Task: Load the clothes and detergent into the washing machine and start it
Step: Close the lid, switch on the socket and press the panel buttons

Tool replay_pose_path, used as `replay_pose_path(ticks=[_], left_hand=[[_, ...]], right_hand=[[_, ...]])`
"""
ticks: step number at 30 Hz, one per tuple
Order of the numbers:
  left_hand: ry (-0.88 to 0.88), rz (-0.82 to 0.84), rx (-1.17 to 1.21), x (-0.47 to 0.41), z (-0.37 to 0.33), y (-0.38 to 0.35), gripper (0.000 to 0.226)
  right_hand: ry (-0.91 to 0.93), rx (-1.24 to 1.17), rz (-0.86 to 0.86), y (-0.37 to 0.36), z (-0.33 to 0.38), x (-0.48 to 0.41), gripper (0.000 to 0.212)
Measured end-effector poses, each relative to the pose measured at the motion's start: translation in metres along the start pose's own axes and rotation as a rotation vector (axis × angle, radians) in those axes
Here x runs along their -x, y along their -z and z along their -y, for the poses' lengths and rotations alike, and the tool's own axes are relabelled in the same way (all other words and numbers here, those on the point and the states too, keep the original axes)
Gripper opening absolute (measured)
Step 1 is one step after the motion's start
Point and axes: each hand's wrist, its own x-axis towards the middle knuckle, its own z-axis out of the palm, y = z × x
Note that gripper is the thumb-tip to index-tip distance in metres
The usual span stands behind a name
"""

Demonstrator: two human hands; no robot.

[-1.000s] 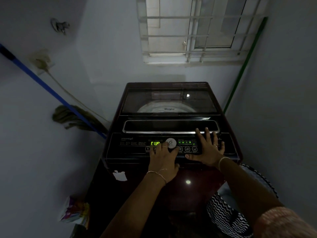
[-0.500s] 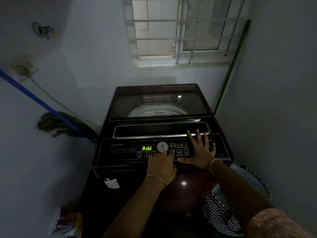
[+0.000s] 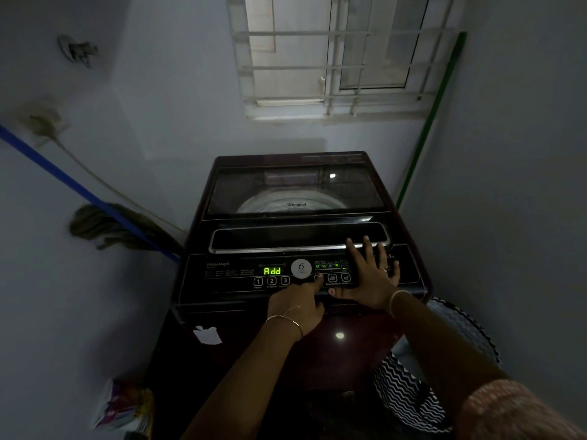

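A dark maroon top-loading washing machine point(image 3: 295, 360) stands in front of me with its glass lid point(image 3: 295, 192) down and the drum showing through it. Its control panel point(image 3: 228, 274) is lit, and the green display point(image 3: 272, 271) reads "Add". My left hand point(image 3: 295, 308) has its forefinger stretched out onto a button just right of the round silver dial point(image 3: 301, 268), the other fingers curled under. My right hand point(image 3: 370, 274) lies flat with spread fingers on the right side of the panel.
A zigzag-patterned laundry basket point(image 3: 409, 395) stands at the machine's right. A blue-handled mop point(image 3: 104, 223) leans on the left wall. A colourful packet point(image 3: 122, 404) lies low at the left. A green pole point(image 3: 428, 122) leans in the right corner beneath a barred window point(image 3: 333, 55).
The display has gone from another reading to "Add". My left hand has slid from the dial to a button on its right. The right hand has stayed flat on the panel.
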Motion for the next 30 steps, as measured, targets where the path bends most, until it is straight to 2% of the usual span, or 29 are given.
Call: replay_pose_path(ticks=[9,22,30], left_hand=[[-0.005,-0.001,-0.009,0.002,0.002,-0.007,0.063],[-0.055,-0.112,0.002,0.004,0.008,-0.007,0.054],[-0.106,-0.071,0.03,-0.003,0.017,-0.006,0.053]], right_hand=[[-0.001,-0.007,0.002,0.001,0.0,0.0,0.122],[-0.008,-0.002,-0.01,-0.001,-0.001,-0.001,0.123],[-0.009,-0.004,-0.013,-0.001,-0.001,-0.001,0.122]])
